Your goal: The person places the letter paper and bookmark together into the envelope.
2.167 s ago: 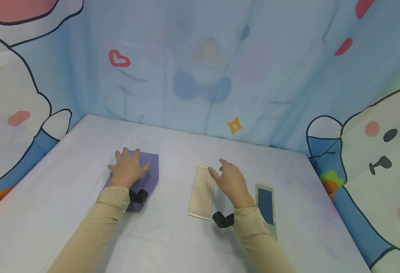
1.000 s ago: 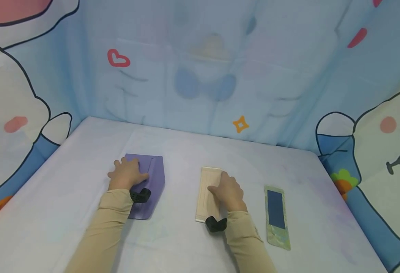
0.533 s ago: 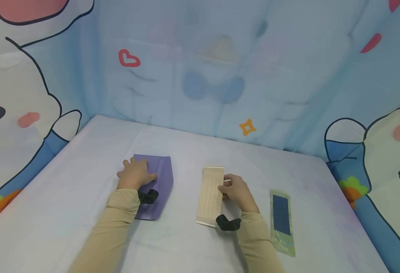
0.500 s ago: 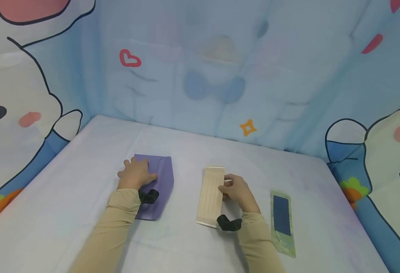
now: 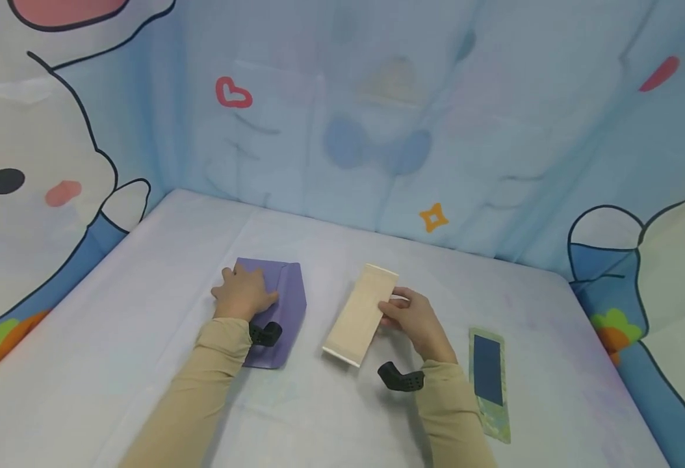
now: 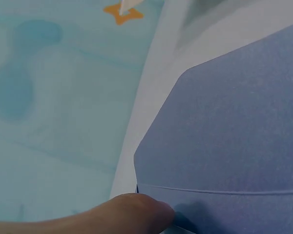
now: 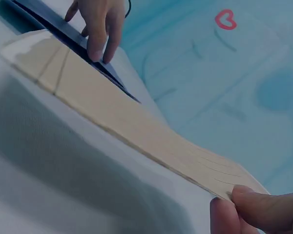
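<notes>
My left hand [image 5: 243, 292] rests on a purple envelope [image 5: 286, 312], fingers spread over its upper left part. The envelope's flap [image 6: 224, 126] is unfolded, facing right in the head view. In the left wrist view my thumb [image 6: 136, 212] lies by the flap's crease. A dark slit shows along the envelope [image 7: 107, 73] in the right wrist view. My right hand [image 5: 415, 318] pinches the right edge of a long, thin beige paper strip [image 5: 362, 315] between thumb and fingers. That strip is tilted above the table, its shadow beneath, and bends slightly near my grip.
A green patterned strip with a dark blue panel [image 5: 487, 370] lies on the white-covered table [image 5: 190, 260], right of my right forearm. A blue cartoon curtain [image 5: 342, 188] hangs along the table's far edge. Each wrist carries a black camera mount [image 5: 400, 377].
My right hand came down to the beige strip, pinched its right edge and lifted it, turning it askew. My left hand stays on the envelope. The head view has shifted slightly.
</notes>
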`<state>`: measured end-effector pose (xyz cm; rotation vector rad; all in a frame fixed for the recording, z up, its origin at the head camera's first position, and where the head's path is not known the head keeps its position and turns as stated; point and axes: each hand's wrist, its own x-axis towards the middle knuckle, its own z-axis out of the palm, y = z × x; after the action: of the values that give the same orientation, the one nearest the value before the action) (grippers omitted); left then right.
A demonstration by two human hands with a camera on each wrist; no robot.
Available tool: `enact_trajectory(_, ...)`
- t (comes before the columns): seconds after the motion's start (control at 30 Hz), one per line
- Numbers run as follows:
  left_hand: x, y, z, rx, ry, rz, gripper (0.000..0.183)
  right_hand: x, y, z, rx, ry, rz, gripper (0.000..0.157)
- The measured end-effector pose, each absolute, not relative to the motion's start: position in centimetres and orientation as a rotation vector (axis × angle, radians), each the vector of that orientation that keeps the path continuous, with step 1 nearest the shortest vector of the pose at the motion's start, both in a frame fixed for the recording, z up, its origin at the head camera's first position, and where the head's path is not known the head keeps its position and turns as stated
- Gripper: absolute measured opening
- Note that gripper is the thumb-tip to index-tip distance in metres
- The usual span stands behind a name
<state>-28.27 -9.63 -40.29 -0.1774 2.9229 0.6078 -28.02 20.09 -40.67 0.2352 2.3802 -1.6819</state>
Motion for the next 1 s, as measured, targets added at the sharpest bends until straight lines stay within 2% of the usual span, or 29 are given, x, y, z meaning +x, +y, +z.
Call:
enact_trajectory(0.4, -28.3, -8.3, -40.1, -0.176, 2.935, 0.592, 0.061, -27.8, 15.9, -39.9, 0.259, 2.353, -1.939, 0.051)
enact_trajectory(1.0, -28.0, -7.1, -40.2, -0.186, 2.932, 0.520, 0.062, -26.3, 12.1, -40.6, 0.124, 2.600, -1.843, 0.048)
